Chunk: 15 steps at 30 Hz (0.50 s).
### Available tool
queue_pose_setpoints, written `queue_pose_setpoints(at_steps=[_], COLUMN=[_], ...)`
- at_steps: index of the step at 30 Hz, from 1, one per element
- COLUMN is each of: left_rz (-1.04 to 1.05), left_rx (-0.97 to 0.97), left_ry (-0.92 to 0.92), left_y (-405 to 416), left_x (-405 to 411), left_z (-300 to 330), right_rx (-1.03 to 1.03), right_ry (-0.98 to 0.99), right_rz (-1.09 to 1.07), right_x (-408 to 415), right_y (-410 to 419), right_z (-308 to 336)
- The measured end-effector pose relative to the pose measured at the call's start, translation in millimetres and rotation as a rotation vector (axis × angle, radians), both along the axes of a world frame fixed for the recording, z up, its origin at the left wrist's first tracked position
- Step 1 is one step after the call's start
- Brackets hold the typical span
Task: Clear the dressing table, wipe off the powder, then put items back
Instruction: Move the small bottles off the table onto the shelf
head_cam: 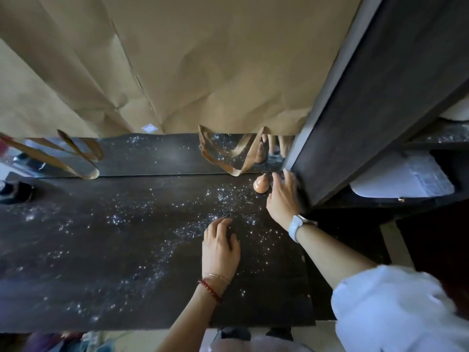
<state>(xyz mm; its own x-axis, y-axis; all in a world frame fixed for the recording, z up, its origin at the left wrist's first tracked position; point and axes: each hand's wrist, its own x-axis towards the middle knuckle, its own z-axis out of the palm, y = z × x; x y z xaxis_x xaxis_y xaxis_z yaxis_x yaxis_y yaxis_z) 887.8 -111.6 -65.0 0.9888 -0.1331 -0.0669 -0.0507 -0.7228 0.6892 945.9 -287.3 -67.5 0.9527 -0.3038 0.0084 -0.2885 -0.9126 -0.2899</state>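
Observation:
The dark dressing table [101, 250] is speckled with white powder [228, 196], thickest in the middle and toward the right. A peach teardrop-shaped makeup sponge [261, 184] stands upright near the back right corner. My right hand [283, 196], with a white watch on its wrist, reaches just right of the sponge with fingers spread, against the dark cabinet side. It holds nothing. My left hand [220, 246] rests palm down on the tabletop in the powder, fingers apart and empty.
A mirror strip [157, 154] runs along the back, with brown paper [203, 59] hanging above it. A tall dark cabinet panel [368, 110] bounds the right side, with white items [401, 179] on its shelf. A dark round object [15, 193] sits at the far left.

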Motion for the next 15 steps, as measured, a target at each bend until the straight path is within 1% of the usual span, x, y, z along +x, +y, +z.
queue_pose_setpoints(at_steps=[3, 6, 8, 10, 12, 14, 15], left_rz=[-0.108, -0.232, -0.272, -0.285, -0.254, -0.215, -0.193], left_rx=[-0.028, -0.061, -0.078, -0.089, -0.081, -0.048, -0.042], left_ry=[-0.010, 0.010, 0.042, 0.095, 0.145, 0.201, 0.210], left_y=[-5.7, -22.9, -35.8, -52.0, -66.0, -80.6, -86.6], left_x=[29.2, 51.9, 66.1, 77.6, 87.1, 94.7, 97.4], left_z=[5.1, 6.8, 4.8, 1.4, -3.9, -8.5, -10.5], right_rx=[-0.022, -0.004, 0.084, 0.184, 0.246, 0.276, 0.273], right_ry=[0.085, 0.071, 0.009, -0.056, -0.059, -0.070, -0.095], right_rz=[-0.012, -0.018, -0.031, -0.052, -0.095, -0.147, -0.140], right_x=[-0.5, -12.1, -25.3, -43.7, -63.1, -84.8, -95.6], right_y=[-0.4, 4.2, 10.4, 15.5, 19.8, 18.8, 17.3], right_z=[-12.8, -15.6, -12.7, -5.0, 1.7, 7.6, 9.7])
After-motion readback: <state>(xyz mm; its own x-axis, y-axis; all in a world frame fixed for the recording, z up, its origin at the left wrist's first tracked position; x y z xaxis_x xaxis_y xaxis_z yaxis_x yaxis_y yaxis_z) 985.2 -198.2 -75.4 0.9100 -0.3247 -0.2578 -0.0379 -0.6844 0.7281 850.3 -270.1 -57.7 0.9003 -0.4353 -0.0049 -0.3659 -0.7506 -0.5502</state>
